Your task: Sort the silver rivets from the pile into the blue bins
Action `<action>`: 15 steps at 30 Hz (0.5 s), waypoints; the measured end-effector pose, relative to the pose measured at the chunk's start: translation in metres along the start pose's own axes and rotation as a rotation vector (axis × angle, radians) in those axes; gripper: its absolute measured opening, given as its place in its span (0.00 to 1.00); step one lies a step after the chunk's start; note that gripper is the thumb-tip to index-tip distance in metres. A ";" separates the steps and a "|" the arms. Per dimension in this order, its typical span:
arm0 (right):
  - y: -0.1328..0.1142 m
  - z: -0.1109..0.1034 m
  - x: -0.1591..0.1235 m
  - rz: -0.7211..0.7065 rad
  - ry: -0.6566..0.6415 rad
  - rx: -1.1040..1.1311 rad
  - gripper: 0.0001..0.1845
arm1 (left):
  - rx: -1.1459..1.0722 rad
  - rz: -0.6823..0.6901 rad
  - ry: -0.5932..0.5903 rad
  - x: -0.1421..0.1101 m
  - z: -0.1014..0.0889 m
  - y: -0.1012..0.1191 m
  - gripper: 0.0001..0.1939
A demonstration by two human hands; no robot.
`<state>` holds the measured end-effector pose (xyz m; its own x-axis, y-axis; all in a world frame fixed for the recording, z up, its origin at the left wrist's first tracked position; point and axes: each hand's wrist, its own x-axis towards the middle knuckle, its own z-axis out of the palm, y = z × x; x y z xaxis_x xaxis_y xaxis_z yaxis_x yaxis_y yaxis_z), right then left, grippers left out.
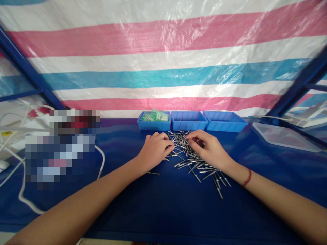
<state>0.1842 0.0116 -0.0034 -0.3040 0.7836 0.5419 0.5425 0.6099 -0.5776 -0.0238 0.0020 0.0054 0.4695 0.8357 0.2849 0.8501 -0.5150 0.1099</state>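
A heap of thin silver metal pins (pixel 190 154) lies spread on the dark blue tabletop (pixel 166 204). My left hand (pixel 154 149) rests at the heap's left edge, fingers curled and pinched onto pins. My right hand (pixel 211 149) lies on top of the heap, fingers bent together among the pins. A red string circles my right wrist (pixel 247 177). What exactly each set of fingertips grips is hidden by the fingers.
Three blue plastic trays stand in a row behind the heap: the left one (pixel 153 125) holds green packets, the middle one (pixel 188 124) and right one (pixel 224 125) look nearly bare. A clear lid (pixel 283 137) lies at right. White cable (pixel 102 160) loops at left. Striped tarp behind.
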 end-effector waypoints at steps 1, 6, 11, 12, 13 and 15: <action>0.000 0.000 0.000 -0.002 -0.001 0.001 0.07 | 0.001 0.001 -0.005 0.000 -0.001 0.001 0.11; 0.001 0.001 0.000 -0.012 -0.008 0.002 0.07 | -0.022 0.005 -0.012 0.000 -0.002 0.005 0.10; 0.000 0.002 0.000 -0.015 -0.021 -0.004 0.07 | -0.058 0.008 -0.013 0.001 -0.001 0.006 0.09; 0.000 0.002 0.000 -0.014 -0.022 -0.003 0.07 | -0.065 0.012 -0.013 0.001 -0.002 0.006 0.09; 0.000 0.002 0.000 -0.013 -0.023 -0.002 0.07 | -0.072 0.018 -0.013 0.001 -0.002 0.006 0.08; 0.000 0.002 0.000 -0.009 -0.023 -0.001 0.07 | -0.083 0.035 -0.009 0.001 -0.002 0.005 0.08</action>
<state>0.1827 0.0117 -0.0047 -0.3270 0.7807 0.5325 0.5404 0.6168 -0.5723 -0.0188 0.0000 0.0079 0.5006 0.8186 0.2814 0.8109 -0.5573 0.1786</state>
